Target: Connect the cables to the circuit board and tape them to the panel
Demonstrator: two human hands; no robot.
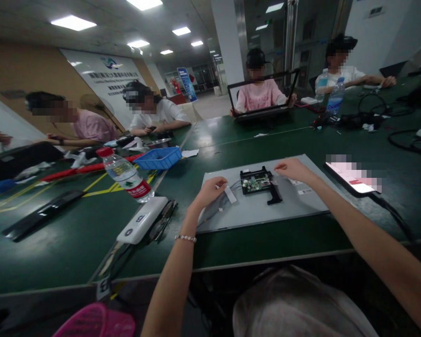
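A grey flat panel (pixel 287 206) lies face down on the green table in front of me. On it sits a black frame with a small green circuit board (pixel 257 181) and thin cables. My left hand (pixel 210 191) is curled at the panel's left part, fingers pinched by a white ribbon strip (pixel 230 194). My right hand (pixel 292 169) rests on the panel just right of the board, fingers bent down onto the surface; what they hold, if anything, is hidden.
A phone (pixel 352 178) with a cable lies right of the panel. A water bottle (pixel 126 175), a white box (pixel 142 219), glasses (pixel 161 222) and a blue tray (pixel 158 158) are to the left. Several other people work around the table.
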